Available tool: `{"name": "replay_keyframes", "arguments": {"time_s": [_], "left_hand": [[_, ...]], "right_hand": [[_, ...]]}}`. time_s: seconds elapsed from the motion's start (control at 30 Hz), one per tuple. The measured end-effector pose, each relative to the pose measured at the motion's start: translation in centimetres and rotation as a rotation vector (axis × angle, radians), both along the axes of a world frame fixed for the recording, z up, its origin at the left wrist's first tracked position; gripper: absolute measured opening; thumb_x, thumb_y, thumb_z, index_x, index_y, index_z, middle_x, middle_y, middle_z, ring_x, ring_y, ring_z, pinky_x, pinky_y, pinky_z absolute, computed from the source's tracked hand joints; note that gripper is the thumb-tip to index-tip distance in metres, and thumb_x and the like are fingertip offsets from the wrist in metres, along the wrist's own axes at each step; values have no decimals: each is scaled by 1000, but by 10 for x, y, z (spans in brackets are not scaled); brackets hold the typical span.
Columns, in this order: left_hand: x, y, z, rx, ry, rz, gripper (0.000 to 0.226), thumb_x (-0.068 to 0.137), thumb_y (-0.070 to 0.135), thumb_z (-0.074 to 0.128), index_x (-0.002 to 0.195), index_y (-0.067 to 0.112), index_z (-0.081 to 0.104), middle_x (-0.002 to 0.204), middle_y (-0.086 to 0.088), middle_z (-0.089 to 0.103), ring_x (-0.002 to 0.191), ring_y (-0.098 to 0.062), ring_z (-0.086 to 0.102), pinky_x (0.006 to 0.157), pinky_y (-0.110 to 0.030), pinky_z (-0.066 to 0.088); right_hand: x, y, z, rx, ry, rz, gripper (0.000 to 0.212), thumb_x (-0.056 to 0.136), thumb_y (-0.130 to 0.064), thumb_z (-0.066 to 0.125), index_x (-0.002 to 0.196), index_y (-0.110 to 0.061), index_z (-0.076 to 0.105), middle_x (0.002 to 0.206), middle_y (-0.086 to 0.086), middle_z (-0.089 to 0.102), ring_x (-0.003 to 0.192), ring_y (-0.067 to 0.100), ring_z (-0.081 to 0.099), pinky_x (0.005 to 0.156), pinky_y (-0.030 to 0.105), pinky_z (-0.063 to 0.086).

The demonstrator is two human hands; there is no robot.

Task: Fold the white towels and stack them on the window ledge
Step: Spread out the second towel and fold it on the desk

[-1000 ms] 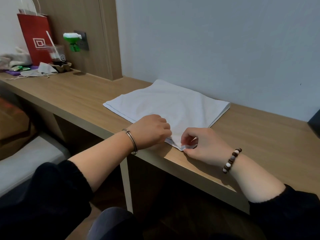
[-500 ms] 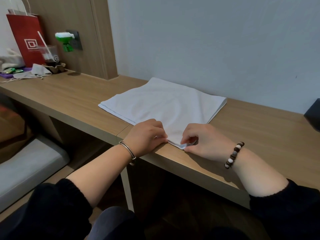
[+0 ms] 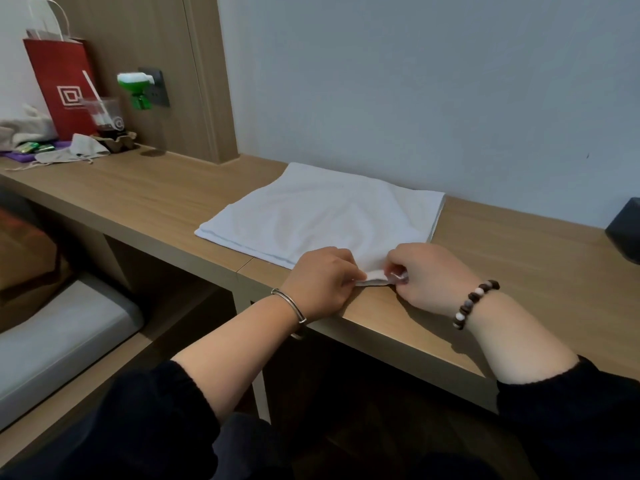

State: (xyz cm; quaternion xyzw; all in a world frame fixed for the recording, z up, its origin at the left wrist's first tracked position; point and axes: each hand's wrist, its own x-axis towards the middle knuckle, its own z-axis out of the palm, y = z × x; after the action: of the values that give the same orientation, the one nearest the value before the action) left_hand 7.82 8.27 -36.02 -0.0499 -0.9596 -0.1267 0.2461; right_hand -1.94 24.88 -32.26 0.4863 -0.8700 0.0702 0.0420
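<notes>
A white towel [image 3: 322, 216] lies flat, folded into a rough square, on the long wooden ledge [image 3: 512, 271] against the pale wall. Both hands meet at the towel's near corner by the ledge's front edge. My left hand [image 3: 322, 278], with a metal bangle on the wrist, has curled fingers pinching the corner from the left. My right hand [image 3: 429, 275], with a bead bracelet, pinches the same corner from the right, and a small flap of towel is lifted between them.
At the far left of the ledge stand a red paper bag [image 3: 60, 88], a plastic cup with a straw [image 3: 104, 116] and crumpled cloths [image 3: 69, 150]. A green plug-in device [image 3: 136, 90] sits in a wall socket. A dark box [image 3: 625, 233] is at the right edge. A grey cushion [image 3: 52, 341] lies lower left.
Both hands stayed at the near corner; the fingers have now lifted a small flap of the towel's corner off the ledge. The camera view shifted slightly.
</notes>
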Motion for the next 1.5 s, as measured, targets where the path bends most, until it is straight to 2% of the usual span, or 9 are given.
{"name": "replay_keyframes", "arguments": {"time_s": [0.2,0.33,0.5,0.97,1.03,1.13,1.23,1.37,1.5], "left_hand": [[-8,10,1,84,-98,-7,21,93,21,58,106,15,73,109,3,66,102,-16,54,81,-20,36],[-13,24,3,109,-108,-11,19,91,24,62,102,17,74,105,1,66,99,-18,52,78,-23,36],[-16,38,2,139,-123,-38,19,91,26,61,104,21,74,108,5,66,100,-14,53,77,-21,35],[-14,34,5,223,-114,-33,18,89,20,59,88,15,76,95,4,67,90,-11,56,76,-24,41],[-12,33,3,194,-94,-13,20,89,20,59,78,11,73,85,2,64,84,-14,55,69,-24,37],[-11,28,5,127,-91,121,38,92,30,49,59,11,53,63,1,48,67,-20,48,61,-31,36],[-17,25,12,23,-135,371,42,94,32,42,57,14,39,56,1,38,65,-22,42,57,-30,28],[-39,24,23,94,-94,438,27,96,30,39,100,18,63,93,-1,59,93,-24,52,70,-30,38],[-64,25,13,27,-326,384,56,98,49,29,149,27,21,154,-3,25,141,-25,19,110,-44,23]], "right_hand": [[6,18,1,-50,-67,-65,28,91,-41,55,75,-20,62,78,-10,58,75,11,54,62,23,39],[2,14,-2,-106,-68,-233,35,97,-29,45,78,-10,66,73,2,61,66,15,51,52,24,33],[-14,3,-5,-156,-36,-473,26,97,-22,40,99,-14,65,100,6,64,87,24,59,73,34,53],[-29,5,-22,46,-148,-423,44,100,-30,25,137,-12,40,142,8,41,132,26,33,105,41,35],[-30,9,-17,-16,-168,-411,40,100,-31,30,129,-15,52,130,8,50,126,27,39,99,40,39],[-29,10,-11,-357,-339,-406,38,97,-28,41,74,-10,65,75,7,61,77,29,56,66,33,43],[-26,3,-10,-594,-484,-382,34,97,-24,44,80,-11,70,71,5,68,63,15,60,67,30,48],[-60,-3,-14,-773,-269,-527,27,94,-16,42,104,-11,67,101,8,67,86,23,62,70,27,44],[-123,3,-33,-491,-187,-768,37,93,-27,41,119,-10,60,125,13,55,119,32,45,95,39,42]]}}
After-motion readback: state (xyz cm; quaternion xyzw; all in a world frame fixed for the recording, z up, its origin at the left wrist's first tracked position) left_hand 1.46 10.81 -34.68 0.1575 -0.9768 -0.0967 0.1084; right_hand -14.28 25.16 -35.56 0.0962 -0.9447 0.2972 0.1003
